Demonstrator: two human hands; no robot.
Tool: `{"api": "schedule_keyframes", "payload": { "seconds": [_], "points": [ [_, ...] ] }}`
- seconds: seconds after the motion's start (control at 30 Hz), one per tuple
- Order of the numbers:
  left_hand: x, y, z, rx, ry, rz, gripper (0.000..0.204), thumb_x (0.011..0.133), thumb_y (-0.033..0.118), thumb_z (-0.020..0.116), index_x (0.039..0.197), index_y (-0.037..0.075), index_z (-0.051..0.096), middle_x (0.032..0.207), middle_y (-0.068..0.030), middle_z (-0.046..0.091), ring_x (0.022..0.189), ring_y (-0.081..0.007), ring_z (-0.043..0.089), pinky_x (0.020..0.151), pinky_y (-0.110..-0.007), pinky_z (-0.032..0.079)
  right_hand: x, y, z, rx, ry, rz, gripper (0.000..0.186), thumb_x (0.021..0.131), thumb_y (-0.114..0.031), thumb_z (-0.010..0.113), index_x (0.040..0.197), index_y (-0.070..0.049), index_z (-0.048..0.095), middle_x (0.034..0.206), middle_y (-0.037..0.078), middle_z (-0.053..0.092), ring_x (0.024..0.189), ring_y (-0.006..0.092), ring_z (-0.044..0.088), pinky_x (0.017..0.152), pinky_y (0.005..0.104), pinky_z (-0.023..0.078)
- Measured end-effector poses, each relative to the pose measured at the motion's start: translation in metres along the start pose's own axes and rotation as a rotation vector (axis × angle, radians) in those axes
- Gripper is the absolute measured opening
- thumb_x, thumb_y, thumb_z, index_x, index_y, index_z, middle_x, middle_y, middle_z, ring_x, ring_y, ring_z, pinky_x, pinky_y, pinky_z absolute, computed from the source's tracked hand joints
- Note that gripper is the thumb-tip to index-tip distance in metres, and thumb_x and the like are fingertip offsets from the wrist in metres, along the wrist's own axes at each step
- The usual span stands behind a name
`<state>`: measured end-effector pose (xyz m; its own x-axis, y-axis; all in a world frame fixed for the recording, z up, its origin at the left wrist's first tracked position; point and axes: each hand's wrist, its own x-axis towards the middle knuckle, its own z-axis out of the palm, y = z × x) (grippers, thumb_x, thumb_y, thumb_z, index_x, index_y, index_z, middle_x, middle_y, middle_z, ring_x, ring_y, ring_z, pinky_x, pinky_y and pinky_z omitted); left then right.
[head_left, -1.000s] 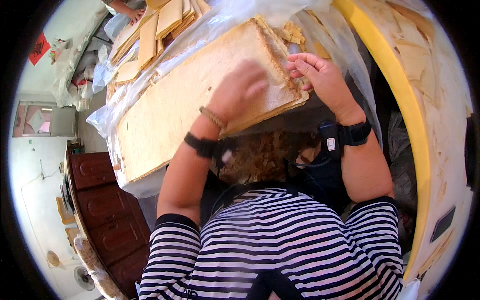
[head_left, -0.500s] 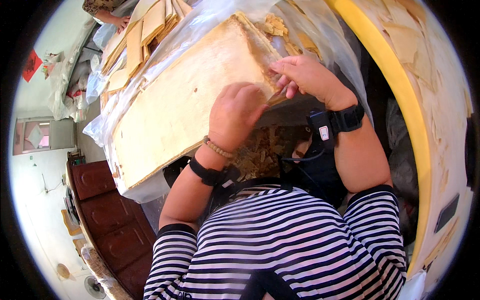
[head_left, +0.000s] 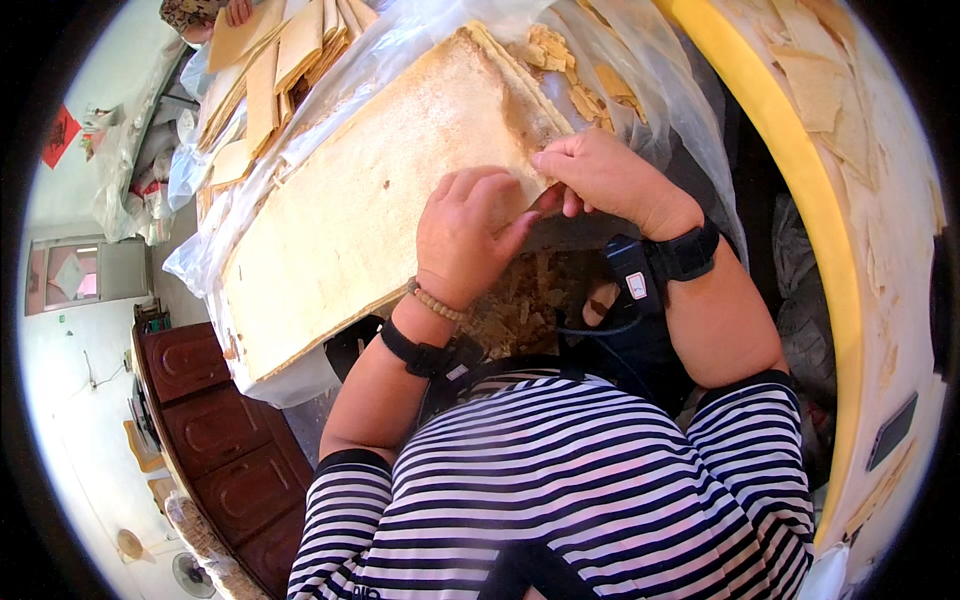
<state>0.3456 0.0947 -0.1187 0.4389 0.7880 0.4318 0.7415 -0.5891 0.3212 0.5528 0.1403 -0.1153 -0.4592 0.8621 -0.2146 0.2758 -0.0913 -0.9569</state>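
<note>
A stack of large pale yellow, thin sheets (head_left: 350,200) lies on clear plastic before me, its right edge browned and ragged. My left hand (head_left: 465,230) rests at its near right corner, fingers curled; whether they grip anything is unclear. Just right of it, my right hand (head_left: 610,185) has thumb and fingers closed on the sheets' edge at that corner. Broken flakes (head_left: 550,50) lie beyond the ragged edge.
Folded sheets (head_left: 270,90) lie at the back left, with another person's hand (head_left: 238,12) there. A yellow-edged bench (head_left: 810,200) with a phone (head_left: 892,430) runs along the right. Dark wooden furniture (head_left: 215,420) stands left. Scraps (head_left: 530,300) lie below my hands.
My left hand has moved down toward the near corner and curled. My right hand has shifted down and left onto that corner. The other person's hand has moved up.
</note>
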Motion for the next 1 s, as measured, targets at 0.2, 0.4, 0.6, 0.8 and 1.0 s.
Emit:
{"api": "schedule_keyframes", "payload": {
  "seconds": [0.2, 0.4, 0.6, 0.8, 1.0],
  "points": [
    [-0.009, -0.013, 0.0, -0.329, 0.008, -0.271, 0.015, 0.089, 0.01, 0.074, 0.102, 0.003, 0.07, 0.102, -0.0084, 0.071, 0.091, -0.0184, 0.067, 0.08, -0.03, 0.054, 0.001, -0.006, 0.006, 0.291, 0.073, 0.019, 0.036, 0.102, -0.032, 0.052, 0.1, -0.002, 0.072, 0.091, 0.007, 0.072, 0.077, 0.0103, 0.065, 0.063, 0.0215, 0.051],
    [-0.014, -0.024, 0.003, -0.803, 0.064, -0.469, 0.011, 0.096, 0.009, 0.065, 0.097, -0.001, 0.071, 0.089, -0.0019, 0.07, 0.084, -0.0075, 0.061, 0.076, -0.024, 0.05, 0.012, 0.015, 0.008, 0.04, -0.022, -0.054, 0.028, 0.101, -0.024, 0.057, 0.106, 0.0, 0.07, 0.094, 0.005, 0.07, 0.083, 0.0107, 0.065, 0.071, 0.0243, 0.055],
    [-0.01, -0.021, -0.005, -0.712, -0.045, -0.344, 0.011, 0.097, 0.009, 0.065, 0.099, -0.001, 0.069, 0.103, -0.0057, 0.069, 0.094, -0.0123, 0.063, 0.086, -0.026, 0.051, 0.009, 0.012, 0.016, 0.004, 0.098, -0.208, 0.035, 0.092, -0.031, 0.066, 0.094, 0.003, 0.067, 0.073, 0.01, 0.064, 0.063, 0.0154, 0.061, 0.056, 0.0308, 0.049],
    [-0.013, -0.017, -0.004, -0.336, 0.021, -0.16, 0.027, 0.076, 0.01, 0.081, 0.099, 0.006, 0.068, 0.101, -0.012, 0.068, 0.087, -0.0297, 0.066, 0.081, -0.035, 0.053, 0.009, 0.002, 0.02, 0.075, 0.053, -0.058, 0.035, 0.098, -0.035, 0.065, 0.112, -0.003, 0.064, 0.094, 0.005, 0.069, 0.084, 0.0124, 0.068, 0.073, 0.0246, 0.057],
    [-0.02, -0.021, -0.004, -0.179, 0.114, -0.128, 0.019, 0.078, 0.004, 0.077, 0.095, 0.006, 0.068, 0.093, -0.0104, 0.069, 0.082, -0.0289, 0.066, 0.075, -0.035, 0.054, 0.005, -0.013, 0.018, 0.523, -0.04, 0.069, 0.041, 0.101, -0.037, 0.06, 0.121, -0.001, 0.06, 0.099, 0.008, 0.07, 0.09, 0.0165, 0.071, 0.077, 0.0255, 0.057]
  ]
}}
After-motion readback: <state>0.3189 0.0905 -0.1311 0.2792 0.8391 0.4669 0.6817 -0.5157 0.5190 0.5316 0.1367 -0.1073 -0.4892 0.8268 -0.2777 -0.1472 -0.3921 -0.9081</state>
